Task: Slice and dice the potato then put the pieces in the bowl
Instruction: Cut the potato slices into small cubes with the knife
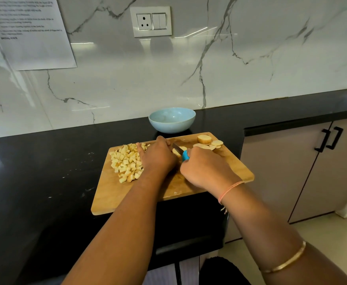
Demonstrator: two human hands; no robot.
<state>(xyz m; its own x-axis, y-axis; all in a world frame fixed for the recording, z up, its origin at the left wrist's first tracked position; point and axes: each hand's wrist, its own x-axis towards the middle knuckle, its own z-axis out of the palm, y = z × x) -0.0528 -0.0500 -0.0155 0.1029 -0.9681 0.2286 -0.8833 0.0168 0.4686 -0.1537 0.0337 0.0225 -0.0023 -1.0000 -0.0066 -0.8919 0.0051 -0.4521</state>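
Observation:
A wooden cutting board [226,167] lies on the black counter. A heap of diced potato [126,161] covers its left part. A potato end piece [204,139] and a few round slices [214,144] lie at its far right corner. My left hand [158,156] presses down on potato slices [177,151] in the board's middle; its fingertips are hidden. My right hand [204,166] grips a blue-handled knife [185,155], blade pointing away and left across those slices. A light blue bowl [172,119] stands just behind the board; no pieces show inside.
The black counter [45,171] runs left and back to a marble wall with a socket [150,21] and a taped paper sheet [30,31]. The board's near right corner overhangs the counter edge. A grey cabinet [304,171] with black handles stands at right.

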